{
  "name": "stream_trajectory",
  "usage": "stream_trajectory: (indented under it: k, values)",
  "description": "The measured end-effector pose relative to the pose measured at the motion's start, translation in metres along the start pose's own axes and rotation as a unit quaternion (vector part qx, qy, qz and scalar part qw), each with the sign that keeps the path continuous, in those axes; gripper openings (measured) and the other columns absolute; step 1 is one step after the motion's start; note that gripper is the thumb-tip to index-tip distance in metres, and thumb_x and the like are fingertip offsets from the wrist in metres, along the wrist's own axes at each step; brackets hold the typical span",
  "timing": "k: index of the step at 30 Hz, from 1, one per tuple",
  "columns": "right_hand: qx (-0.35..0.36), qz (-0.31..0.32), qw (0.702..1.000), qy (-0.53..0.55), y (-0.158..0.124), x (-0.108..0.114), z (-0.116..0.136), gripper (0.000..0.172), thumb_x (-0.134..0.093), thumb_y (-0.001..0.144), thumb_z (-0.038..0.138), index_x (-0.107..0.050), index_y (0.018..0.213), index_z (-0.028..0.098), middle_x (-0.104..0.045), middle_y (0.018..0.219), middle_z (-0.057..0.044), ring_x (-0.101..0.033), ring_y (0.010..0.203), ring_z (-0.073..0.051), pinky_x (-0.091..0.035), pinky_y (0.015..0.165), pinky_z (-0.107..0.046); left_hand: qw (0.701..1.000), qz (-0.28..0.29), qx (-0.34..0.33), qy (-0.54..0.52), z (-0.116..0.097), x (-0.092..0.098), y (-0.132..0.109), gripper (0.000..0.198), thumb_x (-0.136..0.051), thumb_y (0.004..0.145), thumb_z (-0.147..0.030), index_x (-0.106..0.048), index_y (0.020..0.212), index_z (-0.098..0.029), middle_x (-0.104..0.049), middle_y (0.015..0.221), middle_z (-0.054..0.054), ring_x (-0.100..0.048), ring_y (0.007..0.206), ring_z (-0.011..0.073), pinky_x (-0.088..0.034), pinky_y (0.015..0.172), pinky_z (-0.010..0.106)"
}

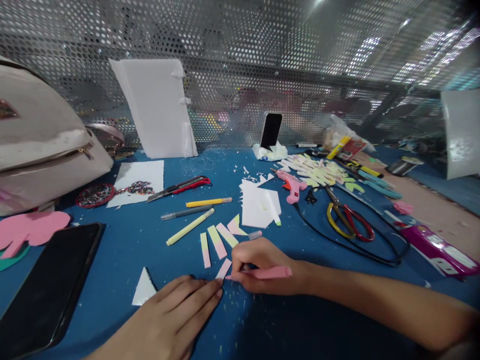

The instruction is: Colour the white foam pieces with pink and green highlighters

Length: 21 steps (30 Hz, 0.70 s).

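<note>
My right hand (260,265) is closed around a pink marker (272,273), its tip at a small pink-tinted paper strip (224,269) on the blue table. My left hand (176,315) lies flat with its fingers stretched out, the fingertips pressing next to that strip. Just beyond lie three more coloured strips (216,241) and a small pointed paper piece (236,226). A white paper triangle (143,289) rests left of my left hand.
A dark phone (45,290) lies at the left, with pink foam shapes (32,229) and a white bag (41,145) behind. Markers (189,226), a utility knife (180,187), white paper (258,205), a pink glue gun (292,186), scissors (348,220) and paper cutouts (322,172) cover the middle and right.
</note>
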State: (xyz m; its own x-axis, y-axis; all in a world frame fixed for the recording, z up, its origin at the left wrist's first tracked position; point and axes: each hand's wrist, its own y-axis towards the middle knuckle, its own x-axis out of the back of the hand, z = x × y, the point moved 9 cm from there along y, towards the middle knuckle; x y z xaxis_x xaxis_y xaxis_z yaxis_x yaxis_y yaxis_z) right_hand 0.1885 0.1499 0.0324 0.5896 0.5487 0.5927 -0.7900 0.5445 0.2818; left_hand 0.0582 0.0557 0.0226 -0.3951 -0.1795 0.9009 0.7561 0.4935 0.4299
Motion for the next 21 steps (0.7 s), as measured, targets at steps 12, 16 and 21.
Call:
stream_trajectory:
  k: [12, 16, 21]
  values:
    - [-0.003, -0.013, 1.0, -0.018, 0.0011, 0.0008, -0.0023, 0.017, -0.061, 0.095, 0.026, -0.06, 0.079, 0.018, -0.062, 0.073, 0.002, -0.055, 0.066, -0.011, -0.04, 0.064, -0.022, 1.0, -0.01, 0.002, 0.009, -0.0005, 0.0017, 0.001, 0.049, -0.024, 0.111, -0.016, -0.055, 0.149, -0.019, -0.06, 0.148, -0.002, -0.059, 0.124, 0.0159, -0.031, 0.123, 0.031]
    - [0.017, -0.001, 1.0, -0.008, 0.0003, -0.0014, 0.0023, 0.016, -0.062, 0.094, 0.026, -0.061, 0.081, 0.017, -0.063, 0.073, 0.002, -0.055, 0.066, -0.011, -0.04, 0.064, -0.022, 1.0, -0.012, -0.001, 0.006, -0.0019, 0.0001, -0.0013, 0.05, -0.024, 0.11, -0.013, -0.054, 0.15, -0.018, -0.059, 0.148, 0.0, -0.059, 0.125, 0.0166, -0.033, 0.122, 0.032]
    - [0.018, -0.006, 1.0, -0.01, 0.0016, -0.0004, 0.0053, 0.017, -0.061, 0.094, 0.026, -0.062, 0.079, 0.017, -0.065, 0.073, 0.001, -0.057, 0.067, -0.011, -0.042, 0.065, -0.022, 1.0, 0.002, -0.002, 0.008, -0.0023, -0.0006, -0.0014, 0.047, -0.031, 0.109, -0.013, -0.053, 0.15, -0.017, -0.059, 0.149, 0.001, -0.059, 0.125, 0.018, -0.038, 0.12, 0.033]
